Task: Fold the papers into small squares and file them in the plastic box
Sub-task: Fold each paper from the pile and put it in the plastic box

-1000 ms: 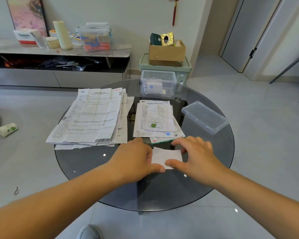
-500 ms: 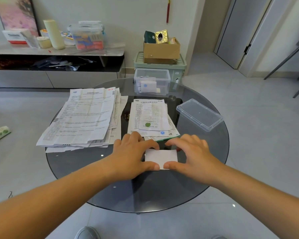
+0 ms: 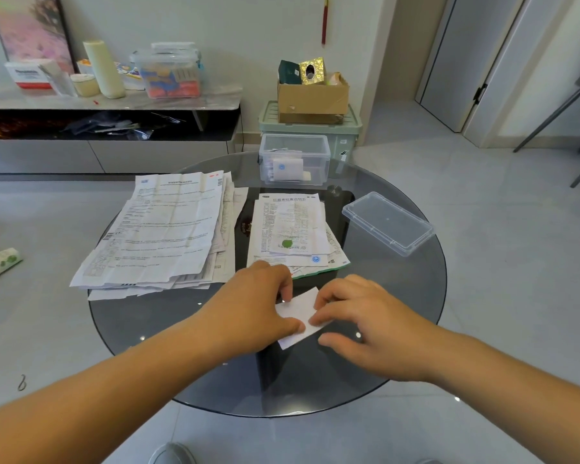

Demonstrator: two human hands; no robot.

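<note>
Two hands [image 3: 255, 309] [image 3: 372, 326]; one folded paper [image 3: 297, 311]; two paper stacks [image 3: 161, 229] [image 3: 292, 229]; one plastic box [image 3: 294, 147]; one lid [image 3: 387, 222]; one glass table [image 3: 402, 296]

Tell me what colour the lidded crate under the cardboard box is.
Pale mint green; the crate shows best in the head view.
</note>
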